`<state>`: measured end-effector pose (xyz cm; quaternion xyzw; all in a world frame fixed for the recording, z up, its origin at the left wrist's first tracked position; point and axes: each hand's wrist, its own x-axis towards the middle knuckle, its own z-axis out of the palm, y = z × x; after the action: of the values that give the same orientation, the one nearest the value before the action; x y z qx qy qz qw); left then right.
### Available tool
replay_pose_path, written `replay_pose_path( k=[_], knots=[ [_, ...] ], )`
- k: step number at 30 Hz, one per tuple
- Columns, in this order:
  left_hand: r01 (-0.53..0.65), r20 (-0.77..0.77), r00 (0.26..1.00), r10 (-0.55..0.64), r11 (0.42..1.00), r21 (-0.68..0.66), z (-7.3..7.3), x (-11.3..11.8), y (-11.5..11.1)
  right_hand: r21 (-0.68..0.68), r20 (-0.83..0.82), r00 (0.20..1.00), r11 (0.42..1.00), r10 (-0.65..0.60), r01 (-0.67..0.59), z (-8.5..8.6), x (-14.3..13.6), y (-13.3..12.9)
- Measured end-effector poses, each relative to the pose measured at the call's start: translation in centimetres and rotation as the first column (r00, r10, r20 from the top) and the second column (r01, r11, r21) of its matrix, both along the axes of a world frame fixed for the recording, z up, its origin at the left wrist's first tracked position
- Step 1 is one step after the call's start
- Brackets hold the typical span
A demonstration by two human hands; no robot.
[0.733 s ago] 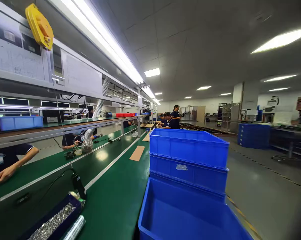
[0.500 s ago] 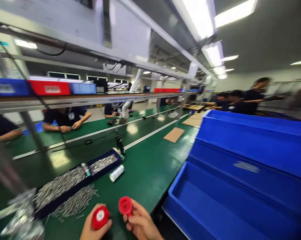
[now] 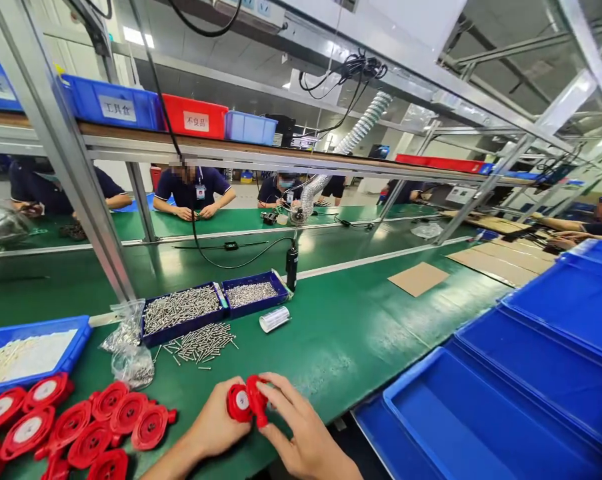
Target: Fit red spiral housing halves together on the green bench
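In the head view, my left hand is closed around a red round housing half with a white disc at its centre. My right hand grips a second red housing half with a short stub at its lower end. The two halves are side by side over the bench edge, close together and seemingly touching. On the left lie several red housing halves showing dark holes, and others with white discs.
Navy trays hold long screws and small metal parts. Loose screws, a shiny roll and a plastic bag lie nearby. Blue bins stand at right; a blue tray is at left. Co-workers sit opposite.
My view has swung left, bringing the pile of red parts and the blue tray into sight. My hands have brought the two red halves together from being apart.
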<state>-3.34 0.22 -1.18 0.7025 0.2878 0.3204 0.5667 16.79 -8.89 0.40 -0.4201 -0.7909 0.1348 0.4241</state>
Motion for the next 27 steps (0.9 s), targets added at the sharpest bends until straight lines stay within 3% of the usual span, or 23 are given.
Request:
replay_pose_path(
  k=[3, 11, 17, 24, 27],
  knots=[
    [0.024, 0.025, 0.999, -0.024, 1.000, -0.016, 0.3, 0.1, 0.1, 0.003, 0.033, 0.998, 0.998, 0.059, -0.059, 0.6, -0.5, 0.5],
    [-0.003, -0.045, 0.999, 0.005, 0.999, 0.037, -0.6, 0.0, 0.3, -0.053, 0.011, 0.995, 0.994, 0.095, -0.094, 0.7, -1.1, 1.2],
    [-0.019, -0.109, 0.994, 0.028, 0.996, 0.083, -0.1, -0.3, 0.3, -0.092, 0.059, 0.994, 0.992, 0.095, -0.090, 0.8, -1.1, 1.5],
    [0.038, -0.094, 0.995, -0.026, 0.992, 0.124, 0.9, -0.5, 0.1, -0.026, 0.056, 0.973, 0.974, 0.225, -0.224, -0.3, -0.6, 2.7],
    [-0.035, -0.199, 0.977, 0.072, 0.982, 0.186, 0.4, -0.2, -0.1, 0.060, -0.002, 0.982, 0.981, 0.187, -0.187, -1.7, -1.2, 2.8]
  ],
)
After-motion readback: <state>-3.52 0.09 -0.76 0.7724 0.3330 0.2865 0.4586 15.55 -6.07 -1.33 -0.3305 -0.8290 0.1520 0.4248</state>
